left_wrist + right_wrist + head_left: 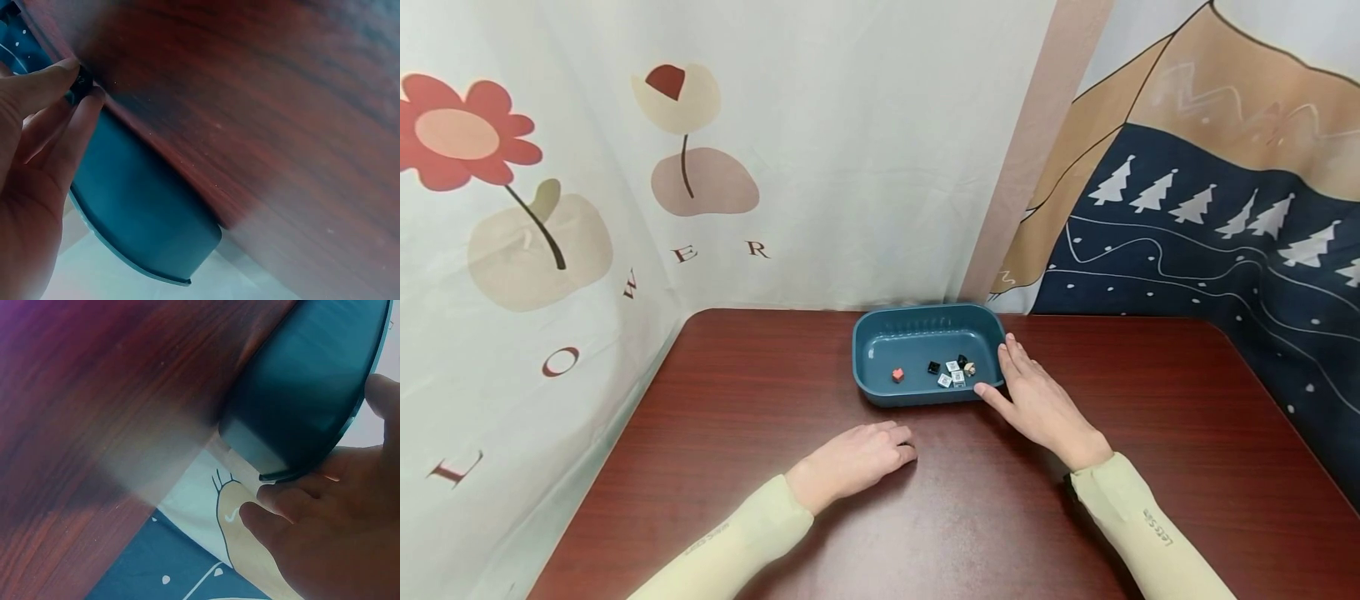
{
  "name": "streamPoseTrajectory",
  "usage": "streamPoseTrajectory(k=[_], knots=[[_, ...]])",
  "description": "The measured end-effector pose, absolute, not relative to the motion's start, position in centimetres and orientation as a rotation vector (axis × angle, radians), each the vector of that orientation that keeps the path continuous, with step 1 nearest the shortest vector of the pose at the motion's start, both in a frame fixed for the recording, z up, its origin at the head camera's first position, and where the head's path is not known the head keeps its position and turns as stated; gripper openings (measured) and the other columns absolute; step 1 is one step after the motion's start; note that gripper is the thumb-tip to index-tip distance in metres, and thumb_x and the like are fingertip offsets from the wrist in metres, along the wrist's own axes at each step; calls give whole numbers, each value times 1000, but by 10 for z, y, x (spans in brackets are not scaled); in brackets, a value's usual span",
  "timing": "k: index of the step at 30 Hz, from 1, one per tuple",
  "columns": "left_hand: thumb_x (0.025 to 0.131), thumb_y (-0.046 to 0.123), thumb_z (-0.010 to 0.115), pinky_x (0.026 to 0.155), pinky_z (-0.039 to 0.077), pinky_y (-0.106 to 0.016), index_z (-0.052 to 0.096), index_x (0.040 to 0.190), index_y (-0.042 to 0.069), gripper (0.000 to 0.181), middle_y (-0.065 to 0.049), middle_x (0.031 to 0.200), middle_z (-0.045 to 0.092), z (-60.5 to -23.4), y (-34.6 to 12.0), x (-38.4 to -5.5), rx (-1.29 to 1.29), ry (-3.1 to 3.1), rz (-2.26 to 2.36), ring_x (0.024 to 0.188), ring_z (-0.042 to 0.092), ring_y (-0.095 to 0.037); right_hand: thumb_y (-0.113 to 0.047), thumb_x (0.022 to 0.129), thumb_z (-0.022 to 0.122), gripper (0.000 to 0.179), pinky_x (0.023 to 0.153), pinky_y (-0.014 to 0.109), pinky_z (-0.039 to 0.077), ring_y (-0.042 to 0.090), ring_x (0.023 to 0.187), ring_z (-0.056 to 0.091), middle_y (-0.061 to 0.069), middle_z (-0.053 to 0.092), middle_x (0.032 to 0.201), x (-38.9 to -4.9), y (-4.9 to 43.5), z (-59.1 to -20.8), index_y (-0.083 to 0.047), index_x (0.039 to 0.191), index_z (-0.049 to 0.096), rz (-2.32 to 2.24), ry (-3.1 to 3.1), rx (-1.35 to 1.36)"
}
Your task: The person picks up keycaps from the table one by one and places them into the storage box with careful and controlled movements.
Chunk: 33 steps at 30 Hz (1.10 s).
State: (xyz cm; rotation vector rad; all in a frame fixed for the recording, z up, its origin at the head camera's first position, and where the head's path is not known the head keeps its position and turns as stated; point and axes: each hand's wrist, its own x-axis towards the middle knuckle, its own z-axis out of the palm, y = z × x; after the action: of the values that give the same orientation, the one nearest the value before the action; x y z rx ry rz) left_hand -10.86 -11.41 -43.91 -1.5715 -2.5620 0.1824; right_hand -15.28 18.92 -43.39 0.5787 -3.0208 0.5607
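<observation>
My left hand [859, 457] is low over the table in front of the blue tray [917, 398]. In the left wrist view its thumb and fingertips pinch a small black die [84, 81] with a pale mark on it; the head view hides this die. My right hand [1047, 408] spans the tray's front right corner, with the thumb at the front rim and fairly straight fingers along the right side. Inside the tray lie a red die [898, 376], a black die [934, 367], several white dice [945, 381], another dark piece [962, 361] and a beige patterned piece [970, 369].
The tray stands at the back edge of a dark red-brown wooden table [715, 392]. Behind it hangs a pale flower-print curtain [865, 167]. A navy and tan cloth with white trees [1195, 258] hangs at the right.
</observation>
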Motion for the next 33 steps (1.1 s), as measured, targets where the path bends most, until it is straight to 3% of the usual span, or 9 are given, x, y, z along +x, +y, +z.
streamPoseTrajectory(k=[10,18,23,33], knots=[[89,-1,75,95,49,-20,77,115,16,31,4,113,66,-425,-119,-108,-1499,-2457,52,106,61,-12,-50,105,56,87,120,58,27,43,154,21,29,17,167,-152,189,-434,15,155,29,557,-3017,576],[88,-6,76,91,54,-23,75,119,9,34,-1,117,66,-416,-123,-114,-1459,-2360,-128,109,63,-14,-50,104,56,87,119,58,27,44,154,23,29,17,167,-153,189,-434,15,155,30,546,-3017,574],[88,-6,76,97,52,-24,73,124,5,38,-4,122,66,-411,-123,-116,-1444,-2331,-187,112,64,-16,-51,104,57,87,120,57,27,44,153,24,29,17,167,-153,188,-434,15,155,30,547,-3016,573],[90,-7,75,106,47,-26,73,118,4,31,-6,120,67,-405,-113,-124,-1382,-2243,-227,112,63,-19,-52,104,56,88,120,57,27,43,154,24,29,18,167,-153,189,-435,15,155,30,553,-3010,573]])
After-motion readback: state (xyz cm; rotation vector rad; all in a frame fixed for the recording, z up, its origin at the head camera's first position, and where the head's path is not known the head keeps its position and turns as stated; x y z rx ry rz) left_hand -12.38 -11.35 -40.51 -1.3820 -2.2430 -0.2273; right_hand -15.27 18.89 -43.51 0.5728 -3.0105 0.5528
